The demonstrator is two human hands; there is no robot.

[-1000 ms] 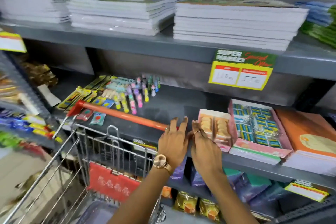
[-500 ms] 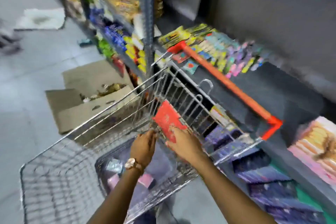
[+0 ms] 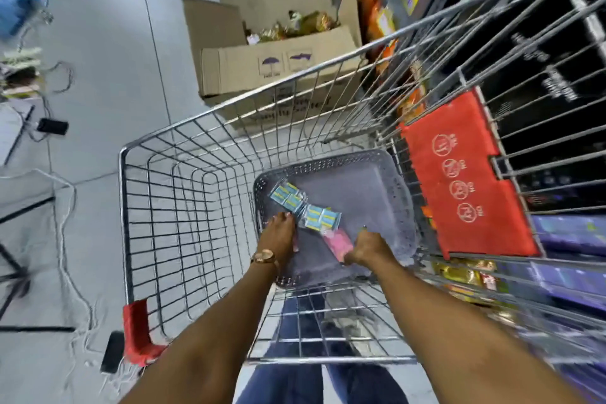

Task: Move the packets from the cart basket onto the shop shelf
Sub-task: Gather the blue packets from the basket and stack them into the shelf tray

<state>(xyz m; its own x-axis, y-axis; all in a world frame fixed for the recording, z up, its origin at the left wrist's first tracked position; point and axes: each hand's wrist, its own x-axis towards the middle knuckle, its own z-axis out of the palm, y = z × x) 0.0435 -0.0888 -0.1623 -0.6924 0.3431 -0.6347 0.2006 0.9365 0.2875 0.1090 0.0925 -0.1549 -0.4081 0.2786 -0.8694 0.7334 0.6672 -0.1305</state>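
I look straight down into the wire cart point(image 3: 183, 207). A grey perforated plastic basket point(image 3: 377, 193) lies in its bottom. Inside it are a clear packet of blue-and-yellow items point(image 3: 306, 208) and a pink packet point(image 3: 336, 241). My right hand point(image 3: 369, 248) is closed around the near end of the pink packet. My left hand point(image 3: 280, 234), with a gold watch on its wrist, reaches down at the basket's left side; its fingertips touch the blue-and-yellow packet's edge, and its grip is hidden. The shop shelf point(image 3: 557, 82) runs along the right, blurred.
A red fold-down flap point(image 3: 459, 174) hangs on the cart's right wall. An open cardboard box point(image 3: 278, 65) of wrapped goods stands on the floor beyond the cart. Cables, a stand and a dark phone point(image 3: 52, 126) lie on the floor at the left. Purple packs point(image 3: 574, 233) fill the lower shelf.
Both hands left the shelf, where they were pressing packets in place, and dropped into the cart. My view swung from the shelf down into the basket. The right hand closed on the pink packet.
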